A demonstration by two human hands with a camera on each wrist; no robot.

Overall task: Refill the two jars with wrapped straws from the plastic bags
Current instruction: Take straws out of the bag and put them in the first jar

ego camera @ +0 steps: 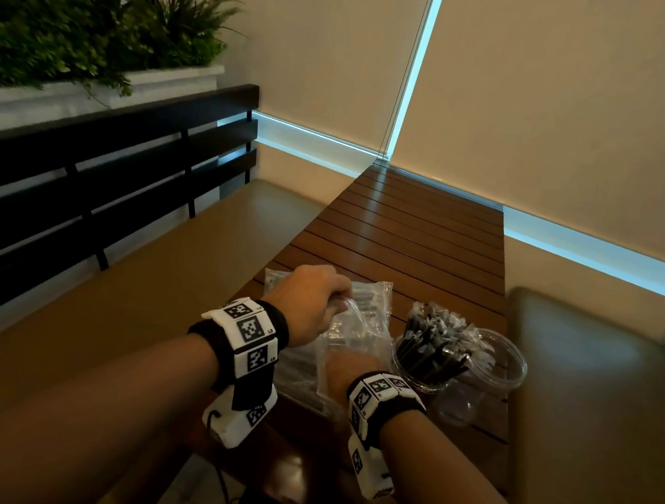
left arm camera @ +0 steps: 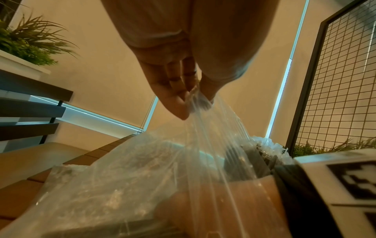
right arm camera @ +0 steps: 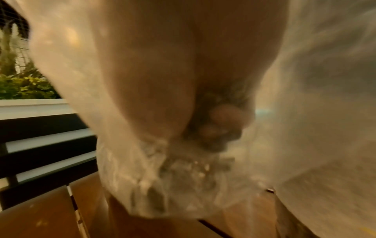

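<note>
My left hand (ego camera: pixel 340 294) pinches the top edge of a clear plastic bag (ego camera: pixel 350 333) and holds it up off the wooden table (ego camera: pixel 408 236); the left wrist view shows the pinch of this left hand (left arm camera: pixel 191 99) on the stretched bag (left arm camera: pixel 142 169). My right hand (ego camera: pixel 343 372) is inside the bag. In the blurred right wrist view, the right hand (right arm camera: pixel 221 124) has its fingers curled round a dark bundle, seemingly wrapped straws. To the right, a clear jar (ego camera: pixel 426 364) holds black wrapped straws (ego camera: pixel 433 335). A second clear jar (ego camera: pixel 505 365) beside it looks empty.
Another bag of straws (ego camera: pixel 375 299) lies flat on the table behind my hands. A clear round piece (ego camera: pixel 454 405) lies in front of the jars. Cushioned benches (ego camera: pixel 150 292) flank the narrow table. A dark slatted backrest (ego camera: pixel 80 179) and a planter (ego camera: pixel 56 29) stand at the left.
</note>
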